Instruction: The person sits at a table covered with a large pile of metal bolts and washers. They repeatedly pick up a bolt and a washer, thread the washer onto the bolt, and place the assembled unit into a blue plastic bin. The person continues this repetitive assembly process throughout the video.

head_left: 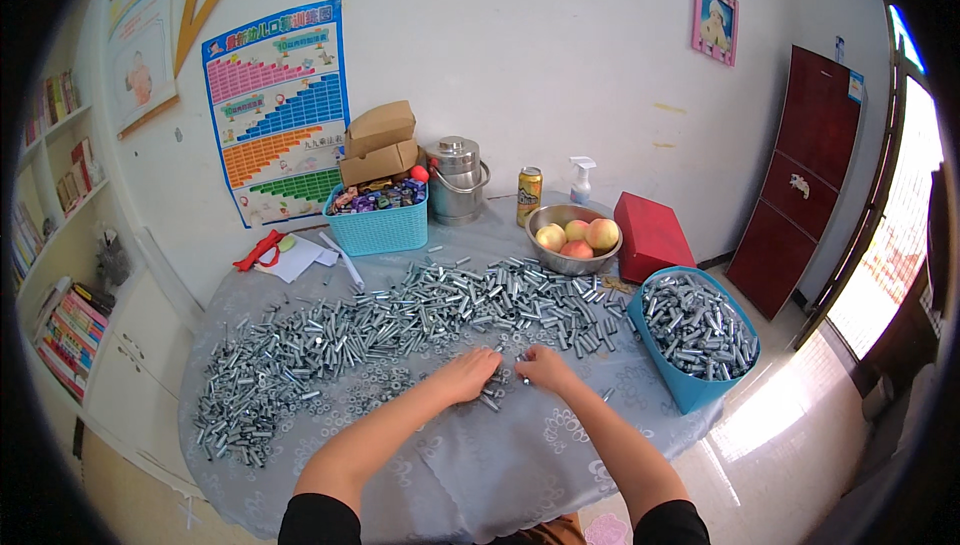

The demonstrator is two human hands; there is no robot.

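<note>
My left hand (468, 375) is curled palm-down over a few silver metal bolts (490, 403), whose ends stick out below its fingers. Close beside it, my right hand (543, 367) is closed in a pinch. A small bit of metal shows at its fingertips, too small to name. Beyond both hands, a long heap of short silver bolts and sleeves (430, 305) spreads across the table. Small washers and nuts (385, 382) lie scattered left of my left hand. To the right, a blue basket (688, 400) is full of assembled silver anchor bolts.
A grey patterned cloth (450, 475) covers the table. Along the back stand a turquoise basket (378, 235) of small packets, a steel canister (456, 200), a yellow can (529, 195), a spray bottle (581, 183), a steel bowl (575, 265) of fruit and a red box (652, 237).
</note>
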